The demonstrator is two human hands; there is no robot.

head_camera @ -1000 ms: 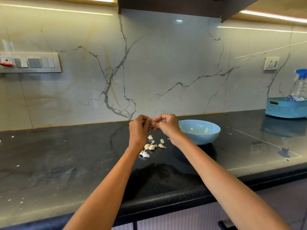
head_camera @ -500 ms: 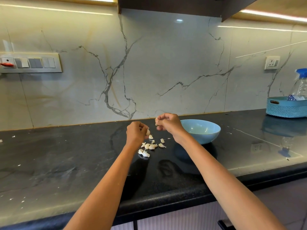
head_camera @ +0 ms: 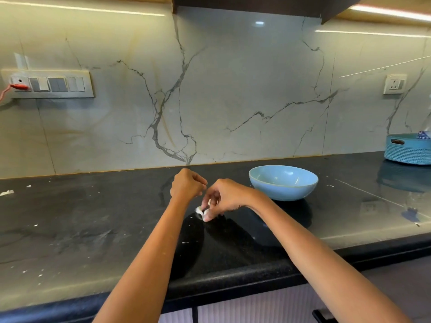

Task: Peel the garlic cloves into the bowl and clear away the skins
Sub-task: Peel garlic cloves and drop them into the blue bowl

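My left hand [head_camera: 187, 185] hovers over the black counter [head_camera: 93, 224] with its fingers curled in; the garlic clove it held a moment ago is hidden inside them. Just to its right, my right hand [head_camera: 225, 197] reaches down to the counter. Its thumb and fingertips pinch a white garlic piece [head_camera: 200, 210] from the small pile. The hand covers the other pieces of the pile. The light blue bowl [head_camera: 283, 183] stands to the right of both hands, and no cloves show inside it.
A teal woven basket [head_camera: 407, 149] sits at the far right against the marble wall. Small white skin flecks [head_camera: 7, 192] dot the left of the counter. The counter's front edge [head_camera: 233, 276] runs under my forearms.
My hands have parted and dropped. The right hand has moved down and left onto the garlic pile, and the left has lowered slightly. The camera has shifted, so the bowl sits further right.
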